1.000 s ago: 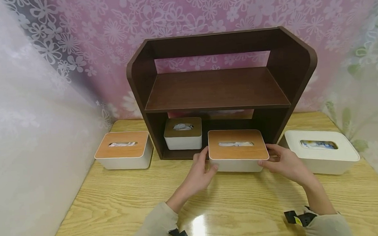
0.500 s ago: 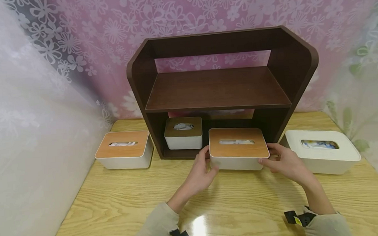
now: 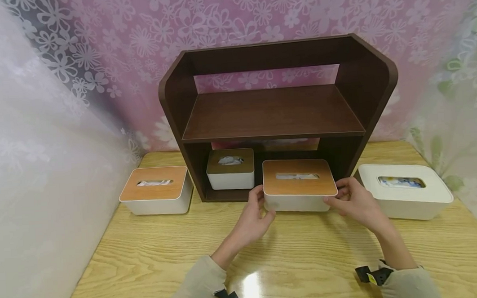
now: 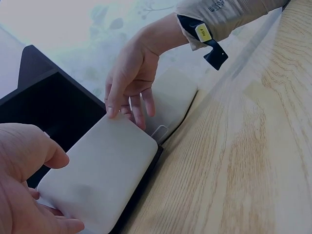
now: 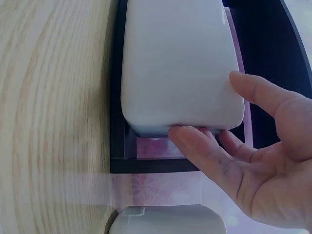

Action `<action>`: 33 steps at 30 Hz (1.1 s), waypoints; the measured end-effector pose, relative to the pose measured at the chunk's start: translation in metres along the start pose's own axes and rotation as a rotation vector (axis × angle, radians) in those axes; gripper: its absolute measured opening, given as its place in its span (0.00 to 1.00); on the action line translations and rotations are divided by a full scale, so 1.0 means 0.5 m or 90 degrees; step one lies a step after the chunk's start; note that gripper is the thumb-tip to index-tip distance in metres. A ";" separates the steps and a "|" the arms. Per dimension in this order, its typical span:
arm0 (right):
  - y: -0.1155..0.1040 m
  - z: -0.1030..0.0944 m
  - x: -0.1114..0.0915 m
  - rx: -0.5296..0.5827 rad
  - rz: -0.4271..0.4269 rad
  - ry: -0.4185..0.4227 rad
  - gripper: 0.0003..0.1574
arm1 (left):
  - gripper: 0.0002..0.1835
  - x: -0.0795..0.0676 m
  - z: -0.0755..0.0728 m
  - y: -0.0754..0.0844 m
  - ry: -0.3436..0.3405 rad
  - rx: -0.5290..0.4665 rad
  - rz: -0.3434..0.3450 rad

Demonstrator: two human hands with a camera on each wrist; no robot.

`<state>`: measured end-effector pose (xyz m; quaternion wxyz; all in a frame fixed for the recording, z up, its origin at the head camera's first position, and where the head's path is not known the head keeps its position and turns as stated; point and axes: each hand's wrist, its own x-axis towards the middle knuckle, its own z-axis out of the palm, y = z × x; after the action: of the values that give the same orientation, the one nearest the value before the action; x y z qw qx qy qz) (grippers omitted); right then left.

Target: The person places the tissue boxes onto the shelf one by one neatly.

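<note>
- While left hand [image 3: 251, 219] and right hand [image 3: 356, 204] clamp it, orange-lidded tissue box [image 3: 299, 200] is at front edge of lower shelf [image 3: 226, 195], right half.
- Likely insertion step.
- Next probably wants level inward push.

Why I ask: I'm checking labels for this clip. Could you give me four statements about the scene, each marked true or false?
1. The left hand and right hand hold one orange-lidded box between them. True.
2. The white-lidded box stands on the table, to the right of the shelf. True.
3. The brown-lidded box stands on the shelf's upper board. False: it stands in the lower compartment.
4. The box left of the shelf has a white lid. False: its lid is orange.
</note>
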<state>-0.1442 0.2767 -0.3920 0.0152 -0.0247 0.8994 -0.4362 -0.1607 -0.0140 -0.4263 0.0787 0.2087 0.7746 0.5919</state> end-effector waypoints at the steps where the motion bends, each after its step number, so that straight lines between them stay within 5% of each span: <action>1: -0.001 0.001 0.000 0.001 0.003 0.005 0.44 | 0.38 0.000 0.001 0.000 -0.001 0.000 0.001; 9: 0.004 0.010 0.007 0.034 0.003 0.026 0.41 | 0.40 0.001 0.001 0.000 -0.013 0.005 0.001; 20: 0.002 -0.004 0.002 0.121 -0.019 -0.034 0.40 | 0.45 0.001 -0.004 0.005 -0.003 0.111 -0.012; 33: -0.002 -0.012 -0.001 0.162 -0.014 -0.079 0.46 | 0.45 0.010 -0.002 0.005 0.019 0.101 -0.029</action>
<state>-0.1441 0.2805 -0.3874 0.0687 -0.0596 0.8339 -0.5444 -0.1651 -0.0124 -0.4229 0.0641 0.1876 0.8246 0.5298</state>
